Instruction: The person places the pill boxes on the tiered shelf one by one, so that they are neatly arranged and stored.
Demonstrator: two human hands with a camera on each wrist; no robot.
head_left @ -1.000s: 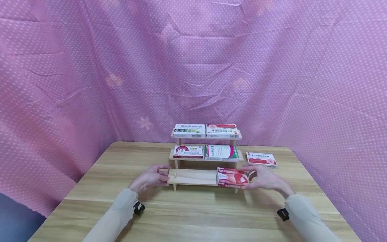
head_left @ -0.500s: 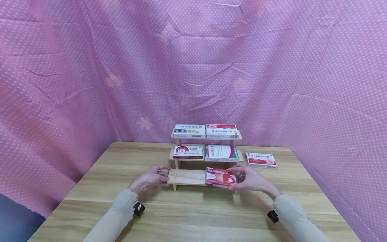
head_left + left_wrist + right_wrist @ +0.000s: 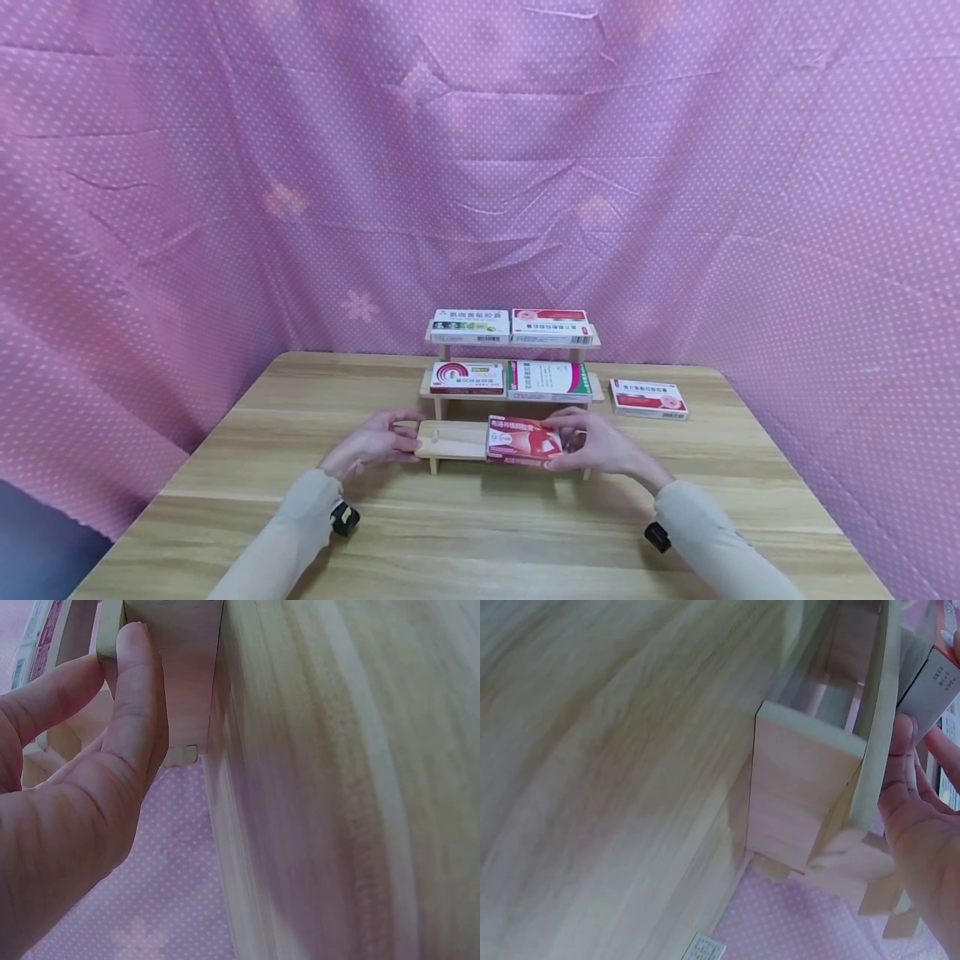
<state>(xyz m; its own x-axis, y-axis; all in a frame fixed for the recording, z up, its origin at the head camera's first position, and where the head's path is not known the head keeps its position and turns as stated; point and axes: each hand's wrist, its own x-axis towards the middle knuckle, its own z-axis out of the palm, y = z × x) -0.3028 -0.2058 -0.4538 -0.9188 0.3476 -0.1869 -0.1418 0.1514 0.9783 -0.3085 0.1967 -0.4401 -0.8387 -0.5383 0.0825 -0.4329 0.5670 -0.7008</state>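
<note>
A red medicine box (image 3: 517, 440) lies on the lowest tier of a three-tier wooden display rack (image 3: 452, 440), right of that tier's middle. My right hand (image 3: 600, 442) grips the box by its right end, thumb at the near side and fingers at the far side. In the right wrist view the box's pale end face (image 3: 932, 686) shows beside the thumb. At the rack's left end, my left hand (image 3: 378, 437) pinches the edge of the lowest board (image 3: 111, 631) between thumb and fingers.
Two medicine boxes stand on the top tier, a white-green one (image 3: 470, 325) and a red-white one (image 3: 551, 325). The middle tier bears a red-white box (image 3: 467, 377) and a green-white box (image 3: 549, 379). Another box (image 3: 648, 397) lies on the wooden table (image 3: 480, 533) at right.
My right hand has slid the red medicine box leftward along the lowest tier, from its right end toward the middle. My left hand has stayed at the rack's left end.
</note>
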